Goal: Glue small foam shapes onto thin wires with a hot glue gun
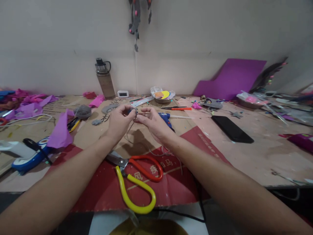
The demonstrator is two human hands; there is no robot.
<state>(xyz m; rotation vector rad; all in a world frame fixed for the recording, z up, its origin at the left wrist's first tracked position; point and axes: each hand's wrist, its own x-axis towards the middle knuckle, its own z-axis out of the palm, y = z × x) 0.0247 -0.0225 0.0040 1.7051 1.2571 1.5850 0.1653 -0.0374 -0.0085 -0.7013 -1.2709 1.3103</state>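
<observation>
My left hand and my right hand meet above the middle of the table. Both pinch a small dark grey piece between their fingertips, and a thin grey thread hangs down from it toward the table. What the piece is I cannot make out. Below my forearms lie scissors with one red and one yellow handle, on a red printed sheet. A blue glue gun lies just behind my right hand.
A black phone lies to the right. A water bottle, a small white clock and a bowl of scraps stand at the wall. Purple paper and pink scraps cover the left; a purple sheet leans at the back right.
</observation>
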